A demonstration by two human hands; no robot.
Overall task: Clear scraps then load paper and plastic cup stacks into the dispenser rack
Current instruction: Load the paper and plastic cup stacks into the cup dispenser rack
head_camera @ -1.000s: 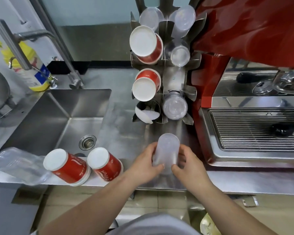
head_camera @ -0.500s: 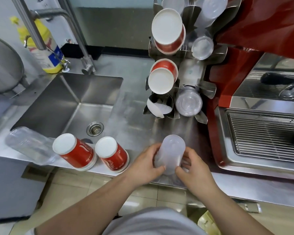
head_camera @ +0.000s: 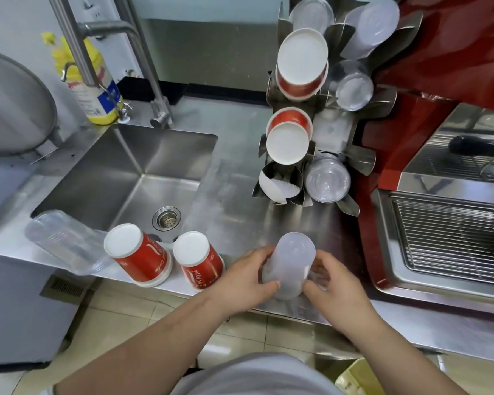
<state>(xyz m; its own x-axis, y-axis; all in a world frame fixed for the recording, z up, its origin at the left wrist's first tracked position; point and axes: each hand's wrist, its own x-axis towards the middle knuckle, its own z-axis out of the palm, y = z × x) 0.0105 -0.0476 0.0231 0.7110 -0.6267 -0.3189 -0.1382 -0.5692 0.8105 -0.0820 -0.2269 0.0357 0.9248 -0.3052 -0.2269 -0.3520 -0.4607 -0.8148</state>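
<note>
Both hands still hold the frosted plastic cup stack (head_camera: 290, 267), which now leans a little more toward eleven o'clock than a moment ago. It is cloudy white, closed end up, just above the counter's (head_camera: 234, 201) near edge. Left hand (head_camera: 244, 276) fingers curl round its left side; right hand (head_camera: 332, 280) fingertips pinch its lower right. At twelve o'clock stands the rack (head_camera: 354, 158); at nine o'clock, two red paper cup stacks (head_camera: 143, 258).
</note>
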